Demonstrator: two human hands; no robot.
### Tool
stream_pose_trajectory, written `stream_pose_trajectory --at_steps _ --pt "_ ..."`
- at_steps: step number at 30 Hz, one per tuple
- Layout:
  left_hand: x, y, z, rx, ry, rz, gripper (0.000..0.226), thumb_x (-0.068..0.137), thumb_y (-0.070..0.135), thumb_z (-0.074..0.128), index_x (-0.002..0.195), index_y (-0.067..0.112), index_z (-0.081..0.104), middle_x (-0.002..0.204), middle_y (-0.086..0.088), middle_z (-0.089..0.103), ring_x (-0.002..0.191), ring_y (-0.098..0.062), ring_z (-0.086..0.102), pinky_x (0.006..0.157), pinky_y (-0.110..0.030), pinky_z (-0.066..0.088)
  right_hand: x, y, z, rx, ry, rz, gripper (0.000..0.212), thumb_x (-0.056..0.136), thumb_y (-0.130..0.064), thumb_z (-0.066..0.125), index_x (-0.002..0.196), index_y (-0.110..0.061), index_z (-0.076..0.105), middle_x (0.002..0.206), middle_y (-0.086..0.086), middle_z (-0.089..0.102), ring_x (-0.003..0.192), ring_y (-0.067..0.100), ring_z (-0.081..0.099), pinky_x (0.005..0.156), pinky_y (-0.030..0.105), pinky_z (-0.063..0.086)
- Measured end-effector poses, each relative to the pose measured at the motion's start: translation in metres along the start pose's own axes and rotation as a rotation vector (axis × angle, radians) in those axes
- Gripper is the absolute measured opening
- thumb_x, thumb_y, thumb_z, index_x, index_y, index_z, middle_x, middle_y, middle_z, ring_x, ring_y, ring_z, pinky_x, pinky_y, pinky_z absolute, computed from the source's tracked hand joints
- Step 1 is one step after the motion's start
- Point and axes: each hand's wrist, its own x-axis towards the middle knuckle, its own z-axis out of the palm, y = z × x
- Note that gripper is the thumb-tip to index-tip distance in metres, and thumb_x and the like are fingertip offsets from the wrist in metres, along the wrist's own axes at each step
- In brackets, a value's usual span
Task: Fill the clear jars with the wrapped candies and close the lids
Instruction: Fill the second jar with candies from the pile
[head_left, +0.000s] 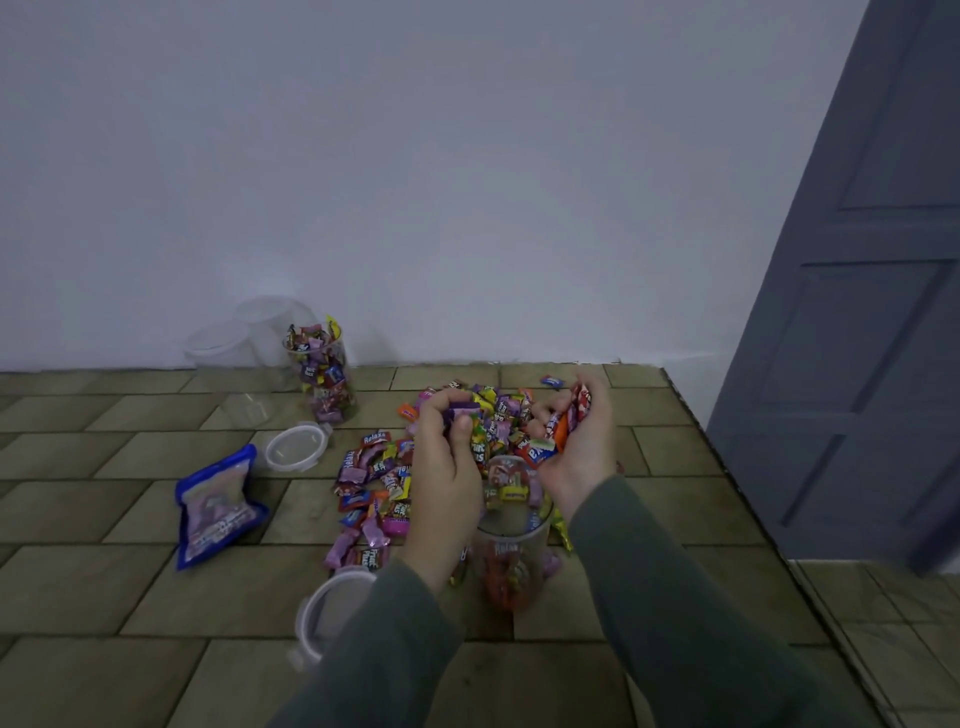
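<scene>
Holding candies in both grips, your left hand (447, 457) clenching purple wrappers (460, 410), right hand (579, 441) cupping red ones (574, 413), open jar (511, 525) directly below between them, candy pile (384, 478) on floor beyond.

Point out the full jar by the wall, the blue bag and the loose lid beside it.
Full jar (323, 382), head view: its candy-packed side wall.
Blue bag (218, 506), head view: middle of its pale front panel.
Loose lid (296, 447), head view: its clear flat top.
</scene>
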Motion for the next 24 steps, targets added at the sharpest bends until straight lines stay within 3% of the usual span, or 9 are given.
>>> stream_pose_trajectory --at_steps 5,12,16,18,20,22,24 --pt "0.001 -0.002 -0.001 -0.019 -0.062 0.028 0.024 0.098 0.019 0.042 0.109 0.039 0.048 0.112 0.012 0.056 0.108 -0.001 0.053 0.088 -0.01 0.038 -0.003 0.003 -0.002 -0.017 0.007 -0.034 0.025 0.09 -0.03 0.055 0.068 -0.022 0.047 0.05 -0.007 0.042 0.043 0.009 0.034 0.034 0.019 0.028" --pt "-0.006 -0.001 -0.004 -0.177 -0.082 0.007 0.026 0.093 0.005 0.058 0.108 0.026 0.053 0.1 0.008 0.055 0.095 0.005 0.055 0.082 -0.009 0.042 -0.007 0.004 0.0 0.014 0.025 -0.074 0.022 0.091 -0.029 0.056 0.072 -0.021 0.048 0.049 -0.006 0.041 0.04 0.009 0.037 0.035 0.02 0.027" --pt "-0.007 -0.004 -0.002 -0.247 -0.073 -0.036 0.02 0.086 0.024 0.067 0.097 0.036 0.055 0.087 0.004 0.055 0.073 -0.025 0.057 0.065 -0.035 0.05 -0.009 0.005 0.0 0.004 0.019 -0.093 0.02 0.091 -0.028 0.055 0.075 -0.02 0.047 0.048 -0.005 0.04 0.039 0.009 0.038 0.033 0.02 0.029" --pt "-0.007 -0.008 -0.003 -0.23 -0.095 -0.05 0.018 0.082 0.03 0.068 0.091 0.039 0.056 0.085 -0.011 0.056 0.065 -0.03 0.056 0.058 -0.033 0.048 -0.01 0.004 0.001 0.003 0.012 -0.095 0.02 0.092 -0.027 0.054 0.075 -0.02 0.047 0.048 -0.005 0.041 0.038 0.009 0.038 0.033 0.019 0.028" --pt "-0.007 -0.01 -0.005 -0.239 -0.146 -0.051 0.018 0.08 0.033 0.069 0.089 0.04 0.056 0.08 -0.012 0.054 0.058 -0.033 0.052 0.053 -0.037 0.046 -0.011 0.004 0.001 0.005 0.003 -0.095 0.02 0.093 -0.028 0.054 0.076 -0.02 0.046 0.048 -0.005 0.041 0.038 0.009 0.038 0.033 0.019 0.028" --pt "-0.009 -0.009 -0.007 -0.278 -0.175 -0.013 0.018 0.081 0.027 0.068 0.091 0.035 0.056 0.076 -0.001 0.048 0.062 -0.026 0.05 0.056 -0.042 0.05 -0.012 0.004 0.001 0.007 0.002 -0.095 0.022 0.093 -0.028 0.054 0.074 -0.02 0.046 0.048 -0.005 0.041 0.037 0.009 0.038 0.032 0.019 0.028" --pt "-0.01 -0.006 -0.005 -0.308 -0.174 0.016 0.017 0.085 0.019 0.066 0.095 0.026 0.055 0.078 0.009 0.049 0.073 -0.01 0.053 0.068 -0.028 0.051 -0.012 0.004 0.001 0.0 0.008 -0.098 0.025 0.094 -0.028 0.054 0.071 -0.02 0.047 0.048 -0.005 0.042 0.038 0.009 0.039 0.032 0.019 0.029"
